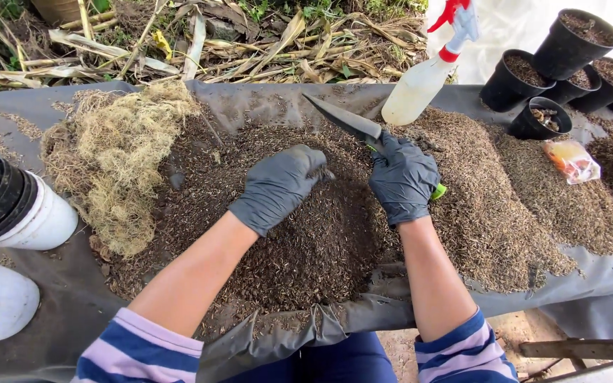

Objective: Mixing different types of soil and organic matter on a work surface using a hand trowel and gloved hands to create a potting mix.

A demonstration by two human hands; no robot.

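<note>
The hands wear dark grey gloves. The left hand [278,186] lies palm down on the dark husk heap [299,241], with its fingers loosely bent into the husks; it holds no tool. The right hand [404,179] is closed around a knife [345,120] with a green handle end. The blade points far and to the left, above the heap.

The heap is in the middle of a grey sheet [72,298] that covers the surface. On its left side lies a clump of pale dry fibre [118,152]. On its right side is a lighter brown husk pile [491,206].

Far right, a white spray bottle [420,81] with a red trigger lies tilted. Near it stand black pots [569,46] filled with soil, and a small plastic bag [571,159] lies just beside them. At the left edge are stacked black and white pots [12,209].
</note>
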